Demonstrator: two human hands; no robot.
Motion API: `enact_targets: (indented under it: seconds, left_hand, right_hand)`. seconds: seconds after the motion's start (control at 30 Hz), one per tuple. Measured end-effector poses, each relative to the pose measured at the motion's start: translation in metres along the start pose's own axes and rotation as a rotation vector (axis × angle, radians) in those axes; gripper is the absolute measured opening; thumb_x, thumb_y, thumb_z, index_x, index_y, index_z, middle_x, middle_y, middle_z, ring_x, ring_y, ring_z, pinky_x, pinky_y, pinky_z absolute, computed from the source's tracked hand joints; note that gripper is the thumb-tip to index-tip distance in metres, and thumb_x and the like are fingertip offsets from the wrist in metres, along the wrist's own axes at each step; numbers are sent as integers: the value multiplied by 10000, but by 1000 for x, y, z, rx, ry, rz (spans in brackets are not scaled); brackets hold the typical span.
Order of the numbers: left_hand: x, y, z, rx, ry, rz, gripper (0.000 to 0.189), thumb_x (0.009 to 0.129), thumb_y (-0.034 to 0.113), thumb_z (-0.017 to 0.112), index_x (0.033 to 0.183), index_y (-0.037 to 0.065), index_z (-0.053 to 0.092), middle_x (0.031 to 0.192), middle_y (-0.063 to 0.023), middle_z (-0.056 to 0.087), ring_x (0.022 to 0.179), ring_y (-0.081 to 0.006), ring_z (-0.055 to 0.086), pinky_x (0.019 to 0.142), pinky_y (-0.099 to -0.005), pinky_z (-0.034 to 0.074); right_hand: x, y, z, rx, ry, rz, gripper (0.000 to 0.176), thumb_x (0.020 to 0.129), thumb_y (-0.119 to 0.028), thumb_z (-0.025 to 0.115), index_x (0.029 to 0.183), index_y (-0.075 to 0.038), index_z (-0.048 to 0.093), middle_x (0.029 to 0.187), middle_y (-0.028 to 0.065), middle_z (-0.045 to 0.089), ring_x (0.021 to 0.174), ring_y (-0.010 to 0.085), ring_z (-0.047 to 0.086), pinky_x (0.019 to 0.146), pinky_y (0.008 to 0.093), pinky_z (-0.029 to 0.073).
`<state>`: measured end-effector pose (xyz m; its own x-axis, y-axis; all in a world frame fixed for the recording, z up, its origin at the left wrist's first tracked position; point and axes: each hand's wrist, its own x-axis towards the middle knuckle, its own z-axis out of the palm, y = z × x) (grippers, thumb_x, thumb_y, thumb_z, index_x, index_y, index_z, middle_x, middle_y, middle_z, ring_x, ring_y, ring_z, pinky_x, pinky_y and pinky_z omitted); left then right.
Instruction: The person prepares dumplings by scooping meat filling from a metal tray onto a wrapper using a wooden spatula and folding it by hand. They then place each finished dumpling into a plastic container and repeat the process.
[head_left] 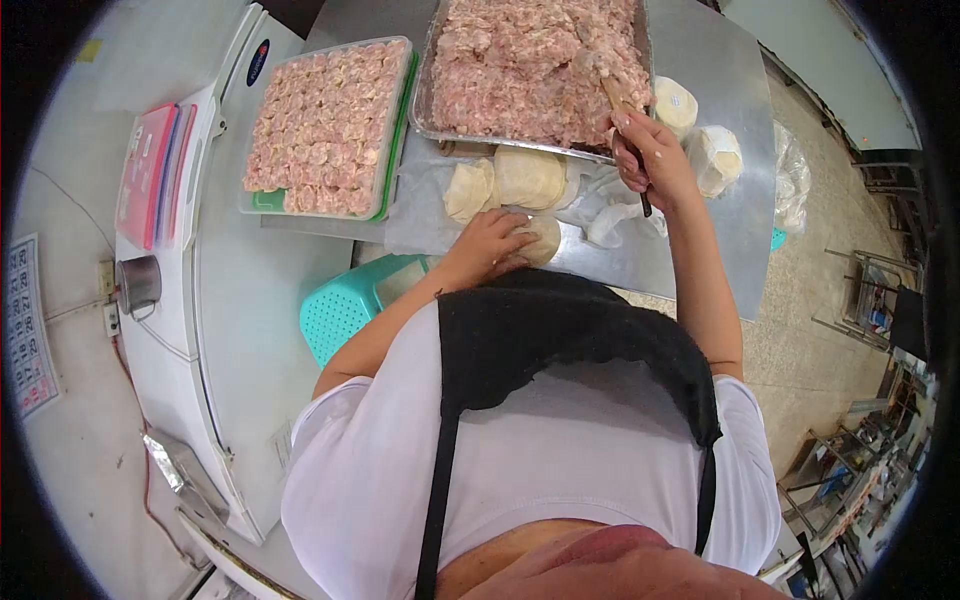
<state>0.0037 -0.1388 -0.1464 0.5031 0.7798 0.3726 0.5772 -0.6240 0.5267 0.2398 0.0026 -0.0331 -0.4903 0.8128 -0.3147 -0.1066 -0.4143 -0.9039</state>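
Note:
My left hand (490,243) rests on a small stack of round dough wrappers (541,238) on the steel table (720,90), fingers curled on the top one. My right hand (648,152) grips a wooden-handled spatula (612,92) whose blade is dug into the minced pink meat filling in a large metal tray (430,75). More wrapper stacks (510,180) lie just below the tray's front edge on clear plastic.
A plastic tray of several finished dumplings (325,125) stands left of the meat tray. Two wrapped wrapper packs (700,130) lie at the right. A teal basket (345,310) sits under the table edge, beside a white chest freezer (230,330). Metal racks (870,290) stand far right.

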Motion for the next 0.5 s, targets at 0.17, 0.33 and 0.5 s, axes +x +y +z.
enact_targets:
  seconds: [0.17,0.33,0.5]
  left_hand:
    - [-3,-21,-6,-181,-24,-146,211,786,157,680,973,67,644,969,-126,606,940,-307,569,827,-414,461]
    - [15,-36,-84,-145,120,-402,175,846,129,620,982,32,671,1009,-137,644,979,-322,596,842,-362,477]
    - [28,-45,-116,-54,219,-257,220,900,198,570,982,28,685,1094,-124,652,957,-281,629,857,-351,486]
  right_hand:
    - [7,1,6,-2,-10,-3,226,973,-247,493,996,-47,596,541,-53,402,387,35,288,342,198,227]
    - [6,-1,16,-5,-5,-4,241,976,-250,489,994,-34,594,540,-52,403,379,36,290,338,196,223]
    - [9,0,26,-18,-13,1,249,978,-255,490,983,-30,597,527,-54,391,376,34,286,338,197,225]
